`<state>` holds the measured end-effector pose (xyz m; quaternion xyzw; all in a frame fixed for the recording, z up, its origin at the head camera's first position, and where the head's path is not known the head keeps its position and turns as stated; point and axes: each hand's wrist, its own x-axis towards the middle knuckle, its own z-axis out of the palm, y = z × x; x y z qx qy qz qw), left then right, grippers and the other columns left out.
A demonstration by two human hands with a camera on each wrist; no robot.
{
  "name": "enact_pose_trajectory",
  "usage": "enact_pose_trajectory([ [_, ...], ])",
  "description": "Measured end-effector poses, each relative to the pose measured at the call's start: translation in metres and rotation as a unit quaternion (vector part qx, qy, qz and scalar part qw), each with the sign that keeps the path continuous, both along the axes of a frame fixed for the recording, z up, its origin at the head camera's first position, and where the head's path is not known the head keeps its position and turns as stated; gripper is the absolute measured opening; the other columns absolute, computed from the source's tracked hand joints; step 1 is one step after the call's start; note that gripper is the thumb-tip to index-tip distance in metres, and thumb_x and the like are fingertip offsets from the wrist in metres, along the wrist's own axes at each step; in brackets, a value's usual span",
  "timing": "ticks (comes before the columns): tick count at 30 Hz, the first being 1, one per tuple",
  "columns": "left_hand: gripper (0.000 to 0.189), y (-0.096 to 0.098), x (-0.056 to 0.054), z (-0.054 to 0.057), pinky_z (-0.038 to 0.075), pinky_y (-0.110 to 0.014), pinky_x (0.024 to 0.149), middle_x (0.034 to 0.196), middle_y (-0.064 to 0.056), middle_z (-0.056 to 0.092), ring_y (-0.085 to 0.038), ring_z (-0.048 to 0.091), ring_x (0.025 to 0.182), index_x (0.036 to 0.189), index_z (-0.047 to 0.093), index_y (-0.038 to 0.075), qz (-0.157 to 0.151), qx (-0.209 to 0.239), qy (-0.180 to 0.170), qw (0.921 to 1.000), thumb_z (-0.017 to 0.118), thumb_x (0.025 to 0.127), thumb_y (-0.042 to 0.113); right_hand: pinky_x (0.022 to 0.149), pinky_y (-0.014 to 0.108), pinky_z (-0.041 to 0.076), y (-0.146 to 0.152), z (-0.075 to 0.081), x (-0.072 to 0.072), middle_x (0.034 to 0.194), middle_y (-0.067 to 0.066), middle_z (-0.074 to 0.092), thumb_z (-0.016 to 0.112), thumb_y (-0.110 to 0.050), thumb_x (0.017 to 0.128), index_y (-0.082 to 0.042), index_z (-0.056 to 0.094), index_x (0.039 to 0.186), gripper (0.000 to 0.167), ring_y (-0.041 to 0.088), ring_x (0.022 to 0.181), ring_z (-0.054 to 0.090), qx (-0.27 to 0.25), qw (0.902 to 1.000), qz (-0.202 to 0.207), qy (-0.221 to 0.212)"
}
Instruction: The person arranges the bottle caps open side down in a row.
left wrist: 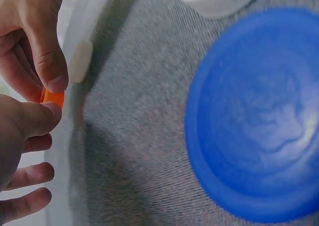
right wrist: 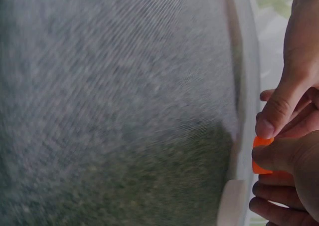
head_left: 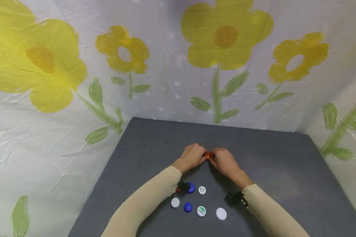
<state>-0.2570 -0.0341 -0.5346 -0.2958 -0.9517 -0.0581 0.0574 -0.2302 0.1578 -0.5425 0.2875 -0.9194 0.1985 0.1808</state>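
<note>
Both hands meet over the dark table around a small orange bottle cap (head_left: pixel 208 155). The left hand (head_left: pixel 192 154) pinches one side of it between thumb and fingers. From the other side, the right hand (head_left: pixel 224 160) pinches it too, so the two thumbs come close together. In the left wrist view the orange cap (left wrist: pixel 54 97) shows only as a strip between the thumbs, with the rest hidden by fingers. The right wrist view shows more of the orange cap (right wrist: pixel 262 156), partly behind the right thumb.
Nearer the person lie white caps (head_left: pixel 221 214), blue caps (head_left: pixel 188 207) and a white cap with a green mark (head_left: pixel 201 211). Part of a red-orange piece (head_left: pixel 177 190) shows under the left wrist. A pale rounded object (right wrist: pixel 232 203) stands beyond the hands. Flowered cloth (head_left: pixel 172 82) surrounds the table.
</note>
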Motion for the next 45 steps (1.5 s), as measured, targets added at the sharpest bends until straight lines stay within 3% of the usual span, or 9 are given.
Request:
enact_pose_trajectory([
  [7, 0.012, -0.010, 0.015, 0.013, 0.061, -0.041, 0.074, 0.093, 0.005, 0.080, -0.022, 0.074, 0.086, 0.096, 0.081, 0.023, -0.015, 0.016, 0.032, 0.9993, 0.080, 0.101, 0.034, 0.087, 0.055, 0.061, -0.004, 0.022, 0.014, 0.097, 0.013, 0.080, 0.085, -0.002, 0.086, -0.001, 0.078, 0.099, 0.016, 0.037, 0.091, 0.074, -0.005, 0.9992, -0.002, -0.040],
  [14, 0.020, -0.021, 0.039, 0.024, 0.061, -0.038, 0.078, 0.107, 0.007, 0.082, -0.021, 0.073, 0.093, 0.114, 0.083, 0.023, -0.033, -0.004, 0.064, 0.9974, 0.079, 0.101, 0.039, 0.106, 0.058, 0.057, -0.003, 0.031, 0.032, 0.108, 0.014, 0.082, 0.088, -0.003, 0.085, -0.001, 0.080, 0.107, 0.023, 0.036, 0.105, 0.078, -0.029, 0.9985, 0.034, -0.031],
  [21, 0.021, -0.030, 0.065, 0.036, 0.059, -0.037, 0.075, 0.111, 0.008, 0.083, -0.020, 0.071, 0.090, 0.114, 0.083, 0.024, -0.063, -0.008, 0.073, 0.9954, 0.079, 0.101, 0.040, 0.098, 0.055, 0.061, -0.002, 0.030, 0.053, 0.112, 0.014, 0.083, 0.091, -0.006, 0.085, 0.001, 0.080, 0.114, 0.032, 0.033, 0.106, 0.079, -0.052, 0.9967, 0.062, -0.010],
  [25, 0.023, -0.034, 0.080, 0.040, 0.059, -0.036, 0.076, 0.116, 0.008, 0.082, -0.019, 0.071, 0.093, 0.116, 0.083, 0.024, -0.075, -0.019, 0.076, 0.9941, 0.076, 0.104, 0.041, 0.089, 0.050, 0.063, -0.001, 0.029, 0.066, 0.113, 0.009, 0.083, 0.091, -0.011, 0.087, -0.002, 0.081, 0.118, 0.034, 0.027, 0.104, 0.079, -0.066, 0.9950, 0.066, -0.036],
  [31, 0.029, -0.041, 0.098, 0.042, 0.060, -0.033, 0.079, 0.123, 0.005, 0.081, -0.018, 0.073, 0.100, 0.122, 0.081, 0.019, -0.091, -0.009, 0.117, 0.9889, 0.078, 0.102, 0.039, 0.091, 0.048, 0.063, -0.001, 0.029, 0.081, 0.116, 0.004, 0.083, 0.088, -0.015, 0.092, -0.009, 0.081, 0.120, 0.030, 0.024, 0.106, 0.079, -0.095, 0.9898, 0.061, -0.088],
  [35, 0.031, -0.045, 0.105, 0.041, 0.059, -0.030, 0.080, 0.127, 0.005, 0.080, -0.016, 0.072, 0.100, 0.127, 0.081, 0.018, -0.108, 0.022, 0.147, 0.9830, 0.079, 0.102, 0.036, 0.094, 0.050, 0.062, 0.000, 0.030, 0.085, 0.116, 0.000, 0.083, 0.085, -0.021, 0.096, -0.013, 0.082, 0.120, 0.025, 0.025, 0.108, 0.079, -0.127, 0.9795, 0.041, -0.151],
  [39, 0.029, -0.048, 0.108, 0.039, 0.058, -0.029, 0.080, 0.125, 0.005, 0.081, -0.014, 0.072, 0.098, 0.126, 0.081, 0.017, -0.134, 0.061, 0.157, 0.9767, 0.081, 0.101, 0.031, 0.100, 0.055, 0.059, 0.002, 0.030, 0.086, 0.116, -0.004, 0.083, 0.081, -0.029, 0.101, -0.015, 0.083, 0.118, 0.022, 0.026, 0.114, 0.078, -0.159, 0.9600, 0.031, -0.228],
  [42, 0.027, -0.050, 0.109, 0.037, 0.059, -0.030, 0.081, 0.125, 0.004, 0.081, -0.015, 0.072, 0.099, 0.125, 0.081, 0.016, -0.145, 0.087, 0.146, 0.9747, 0.082, 0.101, 0.028, 0.107, 0.059, 0.056, 0.003, 0.031, 0.087, 0.118, -0.004, 0.083, 0.077, -0.031, 0.104, -0.016, 0.083, 0.118, 0.022, 0.025, 0.119, 0.076, -0.176, 0.9435, 0.036, -0.278],
  [45, 0.023, -0.051, 0.109, 0.035, 0.060, -0.032, 0.084, 0.121, 0.004, 0.082, -0.015, 0.073, 0.098, 0.121, 0.082, 0.015, -0.142, 0.120, 0.117, 0.9755, 0.080, 0.102, 0.027, 0.108, 0.060, 0.055, 0.004, 0.031, 0.089, 0.118, -0.005, 0.082, 0.074, -0.032, 0.106, -0.017, 0.083, 0.119, 0.022, 0.025, 0.120, 0.076, -0.186, 0.9381, 0.040, -0.289],
])
